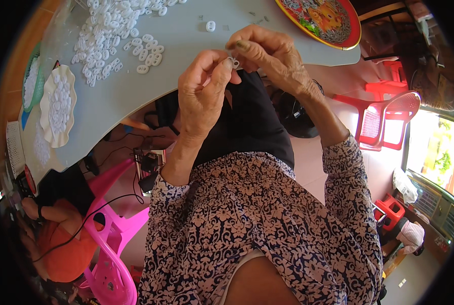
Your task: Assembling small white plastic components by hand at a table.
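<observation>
Just past the near edge of the table, my left hand (202, 91) pinches a small white plastic piece with holes (233, 62) between thumb and fingers. My right hand (275, 57) is closed right beside it, thumb and forefinger pressed together over the piece; whatever lies in that pinch is too small to name. A big heap of white two-hole oval pieces (102, 38) covers the table's far left, with a looser group (148, 52) nearer my left hand. One single white oval piece (210, 26) lies apart, beyond both hands.
A red patterned round tray (356, 31) of small grey bits sits far right on the grey table (120, 101). At left stand a scalloped cream dish (69, 122) and a green basket (38, 53), both with white pieces. Pink chair (112, 272), red chair (389, 114) and a person in orange (64, 249) are nearby.
</observation>
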A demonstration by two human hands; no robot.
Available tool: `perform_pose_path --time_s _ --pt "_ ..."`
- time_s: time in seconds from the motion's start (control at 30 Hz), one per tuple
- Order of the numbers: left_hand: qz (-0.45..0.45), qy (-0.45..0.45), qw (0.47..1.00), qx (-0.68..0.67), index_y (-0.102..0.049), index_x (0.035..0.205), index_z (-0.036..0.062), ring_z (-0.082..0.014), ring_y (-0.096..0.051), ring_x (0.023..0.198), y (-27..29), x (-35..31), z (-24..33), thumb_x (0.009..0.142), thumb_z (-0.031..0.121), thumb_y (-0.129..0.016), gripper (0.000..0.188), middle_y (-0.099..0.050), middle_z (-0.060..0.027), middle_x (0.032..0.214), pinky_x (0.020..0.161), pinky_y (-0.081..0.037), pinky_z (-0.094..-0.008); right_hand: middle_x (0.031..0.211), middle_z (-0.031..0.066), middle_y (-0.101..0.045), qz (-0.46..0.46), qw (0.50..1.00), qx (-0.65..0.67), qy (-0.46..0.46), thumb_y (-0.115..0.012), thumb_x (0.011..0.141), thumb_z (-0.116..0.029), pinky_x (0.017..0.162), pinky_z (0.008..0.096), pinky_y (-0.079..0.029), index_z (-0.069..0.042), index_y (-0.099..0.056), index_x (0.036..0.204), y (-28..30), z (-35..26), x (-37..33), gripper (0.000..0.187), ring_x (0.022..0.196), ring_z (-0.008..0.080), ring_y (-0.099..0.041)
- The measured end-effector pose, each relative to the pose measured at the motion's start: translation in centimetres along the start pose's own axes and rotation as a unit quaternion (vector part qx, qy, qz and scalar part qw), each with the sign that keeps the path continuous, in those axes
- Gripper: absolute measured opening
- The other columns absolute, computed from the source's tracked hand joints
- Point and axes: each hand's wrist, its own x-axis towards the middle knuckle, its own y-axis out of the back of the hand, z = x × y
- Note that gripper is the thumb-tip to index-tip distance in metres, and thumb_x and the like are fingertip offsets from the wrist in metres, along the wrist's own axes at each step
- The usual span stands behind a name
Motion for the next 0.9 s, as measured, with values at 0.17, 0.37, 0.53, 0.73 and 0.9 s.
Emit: perform_pose_path --time_s 0.17,0.37,0.53,0.73,0.9 --pt "0.0 -0.012 1.0 0.001 -0.056 0.091 -0.0029 -0.0065 -0.054 0.067 0.1 0.2 -0.3 0.091 0.007 -0.053 0.01 -0.059 -0.0024 0.079 0.06 -0.042 -0.0171 0.072 0.0 -0.061 -0.028 0.999 -0.008 0.027 -0.06 0.09 -0.02 0.06 0.0195 -0.046 0.001 -0.063 0.091 0.2 0.9 -0.1 0.021 0.067 0.0042 -0.054" --pt "0.016 -0.012 1.0 -0.002 -0.057 0.092 -0.003 -0.0057 -0.054 0.067 -0.8 0.3 -0.4 0.091 0.007 -0.053 0.011 -0.059 -0.0029 0.079 0.06 -0.042 -0.0167 0.071 0.0003 -0.061 0.014 0.998 -0.016 0.053 -0.062 0.089 -0.02 0.06 0.02 -0.047 0.001 -0.063 0.088 -0.4 1.3 -0.1 0.021 0.066 0.0049 -0.054" --pt "0.039 -0.006 0.999 -0.011 -0.058 0.094 -0.0049 -0.0092 -0.053 0.069 -0.8 0.5 -0.7 0.092 0.012 -0.051 0.018 -0.058 -0.0038 0.074 0.066 -0.042 -0.021 0.073 -0.0011 -0.06 0.023 0.999 0.018 0.042 -0.064 0.088 -0.019 0.061 0.0198 -0.046 0.001 -0.063 0.09 -0.8 1.4 -0.2 0.02 0.068 0.0048 -0.053" --pt "0.035 -0.085 0.967 0.239 -0.058 0.089 0.0005 -0.0137 -0.056 0.062 0.7 1.9 0.8 0.091 0.01 -0.052 0.011 -0.059 -0.0063 0.068 0.056 -0.043 -0.0252 0.074 -0.0011 -0.06 -0.001 0.997 0.042 0.059 -0.064 0.088 -0.018 0.06 0.0196 -0.045 0.001 -0.061 0.091 -0.3 2.0 0.1 0.02 0.066 0.0044 -0.052" --pt "0.074 -0.187 0.877 0.435 -0.058 0.087 0.0002 -0.0316 -0.053 0.074 1.9 5.4 0.8 0.082 0.005 -0.056 0.007 -0.057 -0.0133 0.072 0.064 -0.044 -0.0392 0.073 0.0025 -0.06 0.03 0.998 0.051 0.01 -0.061 0.089 -0.015 0.058 0.0201 -0.045 0.002 -0.059 0.09 -0.8 1.2 0.2 0.017 0.063 0.0051 -0.052"
